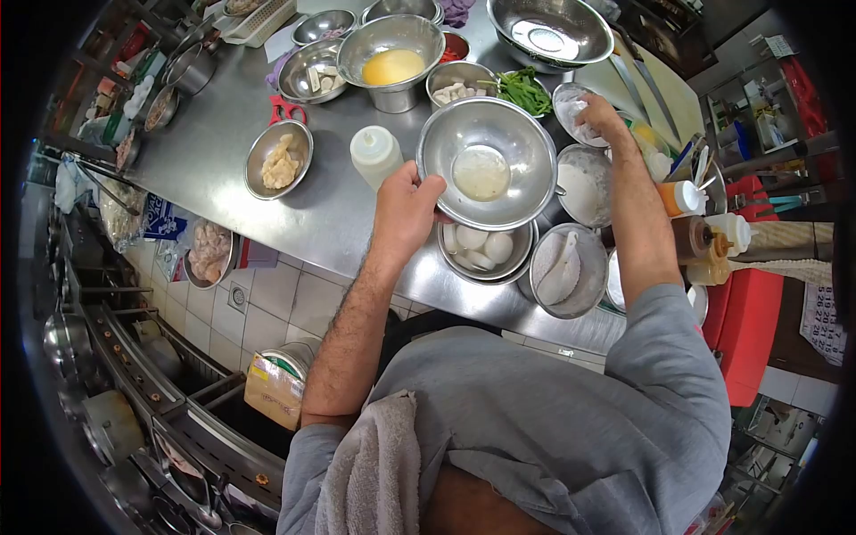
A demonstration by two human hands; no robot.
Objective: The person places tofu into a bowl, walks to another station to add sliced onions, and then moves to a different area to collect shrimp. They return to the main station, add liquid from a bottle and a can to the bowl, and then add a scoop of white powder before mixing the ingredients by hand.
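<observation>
My left hand [410,203] is closed on the rim of a steel bowl [431,147], which is held up over the table and has a little cloudy liquid [481,174] at its bottom. My right hand [599,118] reaches into a small bowl of white powder [573,105]; its fingertips are partly hidden in there. Beneath the held bowl stands a bowl of peeled eggs [479,245]. Another bowl of white powder [584,185] is between the eggs and my right forearm. A squeeze bottle [375,153] stands left of the held bowl.
On the steel table [196,169] are a bowl with pale food [279,165], red scissors [287,111], a bowl of yellow liquid [392,66], green leaves [523,91] and a powder bowl with a scoop [560,267]. Knives [655,85] lie at the back right, sauce bottles [691,236] at the right.
</observation>
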